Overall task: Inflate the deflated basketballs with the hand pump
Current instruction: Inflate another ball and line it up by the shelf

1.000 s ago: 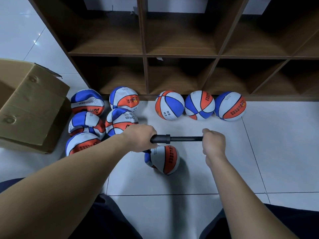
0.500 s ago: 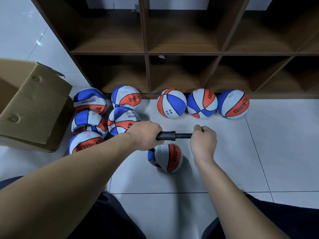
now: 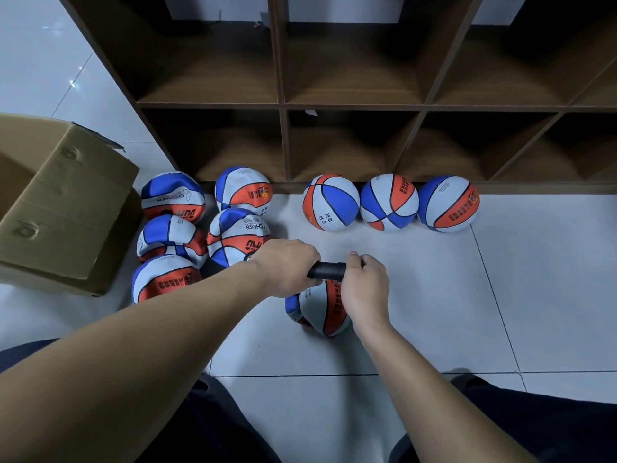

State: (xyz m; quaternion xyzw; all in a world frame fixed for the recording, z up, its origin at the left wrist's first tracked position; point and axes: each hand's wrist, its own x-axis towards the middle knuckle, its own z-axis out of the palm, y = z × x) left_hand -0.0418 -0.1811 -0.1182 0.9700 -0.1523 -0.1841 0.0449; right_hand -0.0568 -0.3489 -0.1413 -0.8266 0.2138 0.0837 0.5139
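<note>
Here the black cylindrical hand pump (image 3: 326, 271) lies level above the floor, its long axis running left to right across the view, and the half-filled blue, white and orange basketball (image 3: 320, 309) being inflated sits on the pale tiled floor (image 3: 467, 295) directly beneath it, just nearer the person. The left hand (image 3: 285, 266) has its grip curled round the pump's barrel; the right hand (image 3: 363, 285) has its grip closed round the handle end, pressed up against the barrel so that no rod shows between them. By my judgement the stroke is fully in, so the coming pull runs rightward along that axis, done by the right hand while the left steadies the barrel. Five limp, dented balls (image 3: 172, 233) cluster by the brown cardboard box (image 3: 63, 208) at the left; three round, firm balls (image 3: 389, 202) line the foot of the dark wooden shelf unit (image 3: 282, 105).
</note>
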